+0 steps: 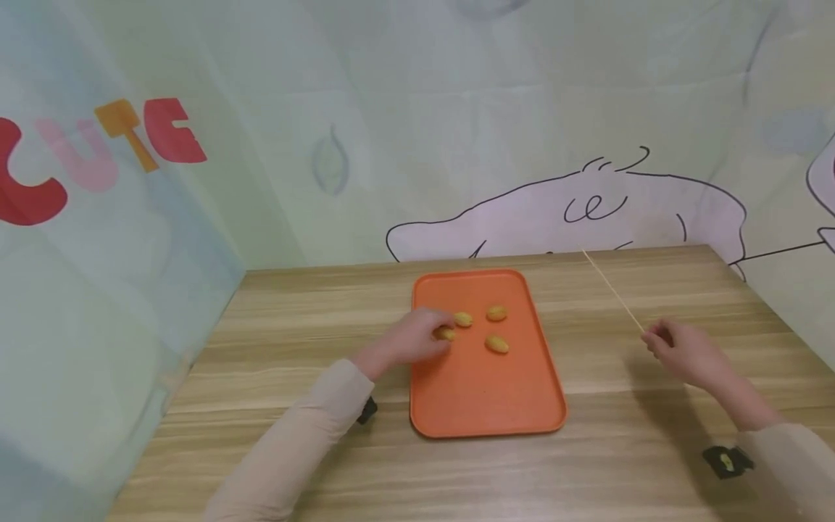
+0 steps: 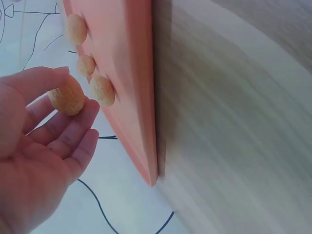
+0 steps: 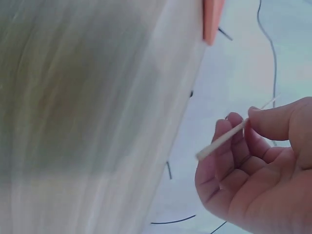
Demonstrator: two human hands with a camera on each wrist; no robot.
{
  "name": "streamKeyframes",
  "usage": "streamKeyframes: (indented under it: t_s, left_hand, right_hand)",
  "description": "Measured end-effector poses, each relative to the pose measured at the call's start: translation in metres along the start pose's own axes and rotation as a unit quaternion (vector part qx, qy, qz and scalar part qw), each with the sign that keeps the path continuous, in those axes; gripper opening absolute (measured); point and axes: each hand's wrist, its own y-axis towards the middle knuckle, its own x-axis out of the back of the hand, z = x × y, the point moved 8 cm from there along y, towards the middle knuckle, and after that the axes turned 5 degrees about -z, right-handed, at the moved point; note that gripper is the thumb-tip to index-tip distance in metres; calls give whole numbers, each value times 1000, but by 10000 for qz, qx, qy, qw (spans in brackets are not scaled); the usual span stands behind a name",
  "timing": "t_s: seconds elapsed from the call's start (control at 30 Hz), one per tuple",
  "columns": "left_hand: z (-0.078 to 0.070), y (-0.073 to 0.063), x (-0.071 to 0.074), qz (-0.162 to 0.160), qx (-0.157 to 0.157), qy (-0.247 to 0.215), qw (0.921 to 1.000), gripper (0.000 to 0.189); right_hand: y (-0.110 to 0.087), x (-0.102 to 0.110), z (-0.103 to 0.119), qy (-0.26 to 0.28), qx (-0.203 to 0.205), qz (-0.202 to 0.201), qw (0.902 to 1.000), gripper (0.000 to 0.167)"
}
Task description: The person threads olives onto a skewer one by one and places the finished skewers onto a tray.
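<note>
At the left side of an orange tray [image 1: 485, 399], my left hand [image 1: 417, 337] pinches an oval, golden-brown, rough-skinned piece [image 2: 67, 96] between thumb and fingers. Three similar pieces lie on the tray: a near one [image 1: 497, 344], a far right one [image 1: 496, 313] and one beside my fingertips [image 1: 464, 319]. Their exact kind is unclear. Off to the right of the tray, my right hand [image 1: 688, 354] holds a thin wooden skewer [image 1: 613, 290] near one end, thumb against fingers. The skewer slants up and away to the left. Its blunt end [image 3: 207, 152] shows in the right wrist view.
The tray's low raised rim [image 1: 554, 370] runs all round it. Beneath it is a wood-grain table [image 1: 313, 304], whose far edge meets a printed cloth backdrop [image 1: 280, 145]. Dark wrist devices [image 1: 727, 462] sit under both forearms.
</note>
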Motion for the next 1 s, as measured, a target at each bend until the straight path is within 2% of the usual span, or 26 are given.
streamKeyframes:
  t_s: [0.13, 0.3, 0.47, 0.57, 0.87, 1.0]
  left_hand:
    - [-1, -6, 6, -33, -102, 65, 9999, 14]
    - [-1, -14, 11, 78, 136, 34, 9999, 22]
    - [-6, -25, 19, 13, 135, -36, 9999, 23]
    - [-7, -30, 24, -79, 62, -61, 9999, 23]
    - [-5, -41, 32, -282, -143, -182, 9993, 16]
    - [-8, -47, 34, -221, -45, -335, 9992, 14]
  right_hand:
    - [-5, 4, 15, 104, 260, -163, 9995, 22]
    - [-12, 8, 34, 128, 729, -563, 9957, 15]
    - [-19, 14, 50, 9, 1430, -1181, 9827, 4]
    - [-23, 15, 56, -38, 1751, -1425, 9742, 6]
    - [-34, 16, 74, -190, 2349, -1627, 9581, 14]
    - [-39, 15, 80, -173, 2522, -1696, 9525, 16]
